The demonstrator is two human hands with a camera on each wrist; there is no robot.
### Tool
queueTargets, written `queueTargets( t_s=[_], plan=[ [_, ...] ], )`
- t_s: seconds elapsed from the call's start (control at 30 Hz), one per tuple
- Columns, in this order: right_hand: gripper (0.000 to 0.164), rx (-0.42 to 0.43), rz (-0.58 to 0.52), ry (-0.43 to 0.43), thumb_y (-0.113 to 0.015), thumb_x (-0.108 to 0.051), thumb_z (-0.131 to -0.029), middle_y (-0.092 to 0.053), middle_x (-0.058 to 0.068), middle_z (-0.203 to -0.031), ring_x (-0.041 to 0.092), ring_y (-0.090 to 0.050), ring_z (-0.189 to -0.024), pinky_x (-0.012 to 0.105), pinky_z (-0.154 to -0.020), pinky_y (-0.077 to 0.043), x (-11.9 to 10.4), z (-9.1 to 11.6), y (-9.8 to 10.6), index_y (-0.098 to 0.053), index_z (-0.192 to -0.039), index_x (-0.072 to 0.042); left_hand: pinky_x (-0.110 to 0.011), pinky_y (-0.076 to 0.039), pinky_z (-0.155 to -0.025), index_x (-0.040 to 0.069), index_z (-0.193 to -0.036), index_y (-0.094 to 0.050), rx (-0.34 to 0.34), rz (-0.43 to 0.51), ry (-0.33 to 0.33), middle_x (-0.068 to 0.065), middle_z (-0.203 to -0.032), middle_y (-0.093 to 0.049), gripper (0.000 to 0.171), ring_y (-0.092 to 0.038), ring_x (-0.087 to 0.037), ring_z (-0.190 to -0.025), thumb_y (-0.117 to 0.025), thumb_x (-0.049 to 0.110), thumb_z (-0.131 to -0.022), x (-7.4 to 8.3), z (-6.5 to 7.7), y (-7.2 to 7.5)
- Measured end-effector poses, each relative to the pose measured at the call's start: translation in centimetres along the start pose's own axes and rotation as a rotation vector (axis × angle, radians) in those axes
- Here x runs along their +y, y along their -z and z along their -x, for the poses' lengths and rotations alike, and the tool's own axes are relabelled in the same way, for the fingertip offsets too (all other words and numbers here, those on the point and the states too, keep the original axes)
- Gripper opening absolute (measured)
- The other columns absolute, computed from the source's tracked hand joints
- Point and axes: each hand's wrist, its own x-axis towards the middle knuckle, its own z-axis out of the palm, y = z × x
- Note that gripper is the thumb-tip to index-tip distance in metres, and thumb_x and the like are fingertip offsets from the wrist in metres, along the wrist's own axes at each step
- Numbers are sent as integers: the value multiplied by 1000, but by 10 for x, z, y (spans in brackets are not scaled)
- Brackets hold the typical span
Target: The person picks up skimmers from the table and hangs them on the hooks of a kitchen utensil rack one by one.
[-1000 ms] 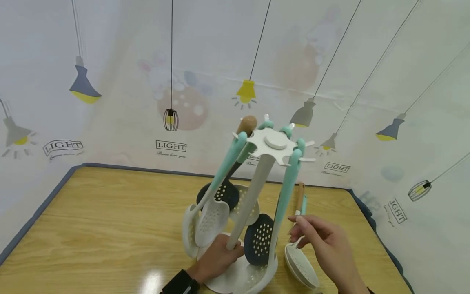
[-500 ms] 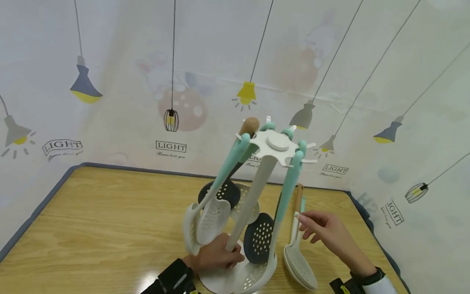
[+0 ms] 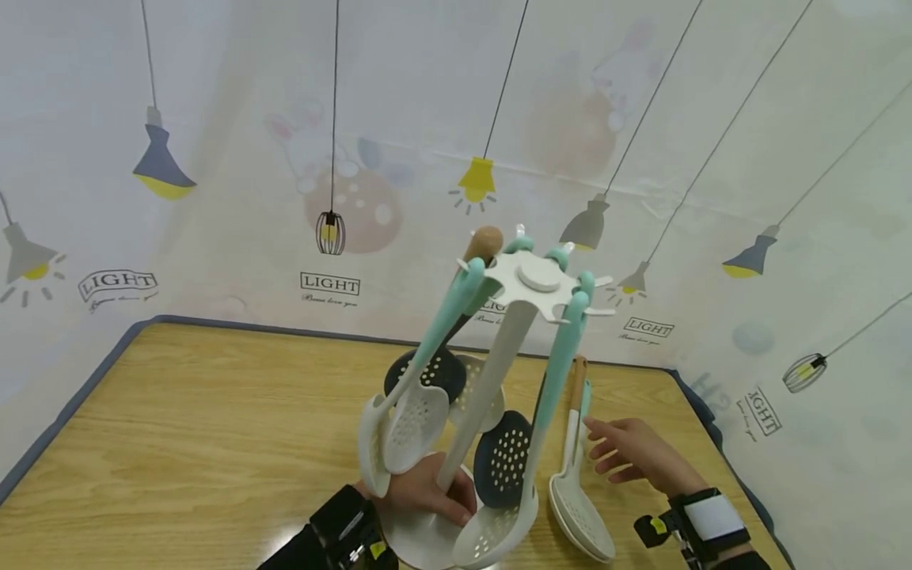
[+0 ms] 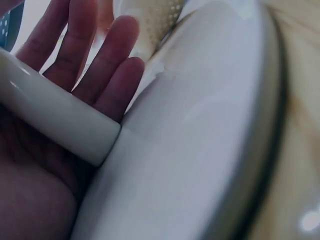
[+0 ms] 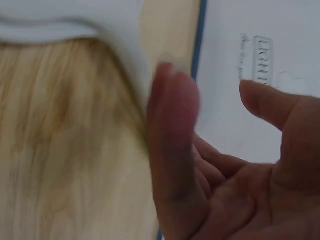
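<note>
A white rotating utensil stand carries several hanging kitchen tools, among them a slotted ladle and a dark skimmer. My left hand is low at the post, just above the round base. In the left wrist view, the post lies across the palm while the fingers extend loosely past it. To the right, a white slotted spoon lies on top of another white spoon on the table. My right hand hovers beside their handles, fingers relaxed and holding nothing.
The wooden table extends left of the stand. A dark blue edge runs along its back and sides. Behind it hangs a pale cloth printed with lamps.
My left hand's fingers have loosened around the post. My right hand has drawn away rightward from the spoon handles, its fingers spreading from a near pinch. The stand has shifted very slightly.
</note>
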Motion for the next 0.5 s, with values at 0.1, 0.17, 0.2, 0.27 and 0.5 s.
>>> queueTargets(
  t_s=[0.1, 0.17, 0.2, 0.27, 0.5],
  plan=[
    [78, -74, 10, -48, -51, -61, -98, -73, 13, -103, 18, -72, -80, 36, -70, -60, 9, -12, 0, -57, -130, 9, -17, -52, -86, -7, -111, -69, -2, -19, -20, -29, -107, -72, 22, -66, 6, -88, -68, 8, -95, -4, -1, 1],
    [76, -113, -5, -63, -51, -60, -99, -73, 12, -101, 17, -71, -79, 35, -70, -60, 14, -18, 1, -57, -129, 9, -19, -53, -89, -6, -114, -69, -6, -9, -24, -27, -110, -72, 25, -68, 5, -92, -68, 11, -95, -7, -2, 1],
    [75, -127, -18, -69, -51, -60, -99, -73, 11, -101, 16, -71, -78, 34, -70, -60, 16, -21, 1, -58, -128, 9, -20, -53, -91, -5, -116, -69, -10, 8, -23, -27, -112, -72, 27, -68, 4, -93, -68, 12, -96, -8, -2, 2],
    [73, -152, -45, -79, -50, -59, -100, -73, 10, -99, 14, -70, -76, 33, -69, -59, 20, -26, 1, -58, -128, 8, -21, -53, -92, -6, -118, -68, -20, 35, -19, -28, -114, -71, 29, -69, 3, -95, -68, 13, -96, -9, -3, 3],
    [65, -176, -213, -144, -55, -52, -100, -73, 7, -95, 14, -71, -80, 32, -74, -60, 31, -42, 1, -57, -128, 7, -16, -50, -77, -16, -99, -67, -78, 115, 64, -34, -90, -68, 25, -64, 2, -74, -66, 9, -96, -5, -2, 4]
  ],
)
